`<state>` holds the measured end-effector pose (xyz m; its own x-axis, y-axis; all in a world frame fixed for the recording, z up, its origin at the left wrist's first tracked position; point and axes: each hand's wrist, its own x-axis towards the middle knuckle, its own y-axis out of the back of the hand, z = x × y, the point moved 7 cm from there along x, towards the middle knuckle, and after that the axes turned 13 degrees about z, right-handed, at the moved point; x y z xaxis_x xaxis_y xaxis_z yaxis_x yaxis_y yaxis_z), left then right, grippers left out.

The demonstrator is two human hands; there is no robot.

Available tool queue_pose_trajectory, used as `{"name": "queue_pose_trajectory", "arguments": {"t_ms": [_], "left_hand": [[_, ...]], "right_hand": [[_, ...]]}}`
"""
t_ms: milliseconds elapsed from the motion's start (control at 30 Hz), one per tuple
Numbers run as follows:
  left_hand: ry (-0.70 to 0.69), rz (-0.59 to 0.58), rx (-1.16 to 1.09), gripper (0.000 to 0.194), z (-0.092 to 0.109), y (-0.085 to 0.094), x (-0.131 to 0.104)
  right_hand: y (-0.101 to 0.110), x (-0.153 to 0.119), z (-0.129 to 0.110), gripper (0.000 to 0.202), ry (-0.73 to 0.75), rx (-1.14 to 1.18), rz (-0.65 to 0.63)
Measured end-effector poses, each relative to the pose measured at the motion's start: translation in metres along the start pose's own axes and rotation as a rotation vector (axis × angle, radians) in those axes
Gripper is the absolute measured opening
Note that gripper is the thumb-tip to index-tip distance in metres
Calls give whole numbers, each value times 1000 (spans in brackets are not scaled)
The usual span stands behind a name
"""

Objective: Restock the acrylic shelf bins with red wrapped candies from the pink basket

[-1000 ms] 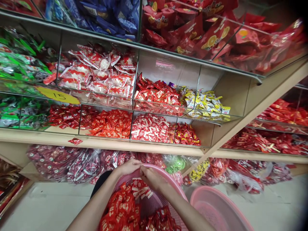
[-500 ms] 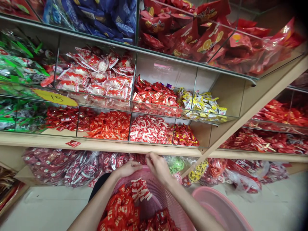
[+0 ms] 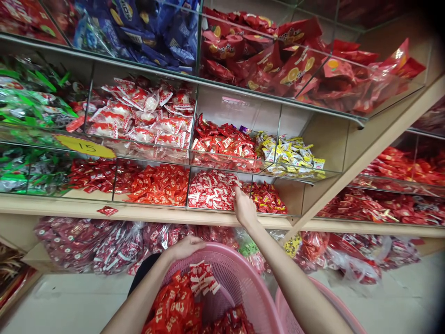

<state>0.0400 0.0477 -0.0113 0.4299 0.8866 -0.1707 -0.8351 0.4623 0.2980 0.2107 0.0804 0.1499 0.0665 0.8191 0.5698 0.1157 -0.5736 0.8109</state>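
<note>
A pink mesh basket (image 3: 257, 290) holds orange-red packets (image 3: 174, 304), a few red-and-white candies (image 3: 202, 277) and dark red ones (image 3: 232, 321). My left hand (image 3: 187, 247) is closed on its far rim. Up at the bottom shelf row, my right hand (image 3: 244, 206) reaches to the right edge of the compartment of red-and-white candies (image 3: 213, 190). Its fingers are pressed together; whatever lies at the fingertips is too small to make out.
Clear-fronted shelves hold wrapped sweets above, with a yellow price tag (image 3: 85, 146). One red packet (image 3: 107, 210) lies on the wooden ledge (image 3: 146, 212). Filled plastic bags (image 3: 69, 243) sit beneath. A second pink tub (image 3: 327, 297) stands at the right.
My right hand has left the basket's rim area and moved up to the bottom shelf compartment. My left hand stays at the rim. The view has shifted slightly.
</note>
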Motion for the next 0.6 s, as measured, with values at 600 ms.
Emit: {"name": "queue_pose_trajectory", "arguments": {"t_ms": [600], "left_hand": [[-3, 3, -7, 51, -15, -3, 8]], "right_hand": [[3, -116, -24, 31, -56, 967, -268]]}}
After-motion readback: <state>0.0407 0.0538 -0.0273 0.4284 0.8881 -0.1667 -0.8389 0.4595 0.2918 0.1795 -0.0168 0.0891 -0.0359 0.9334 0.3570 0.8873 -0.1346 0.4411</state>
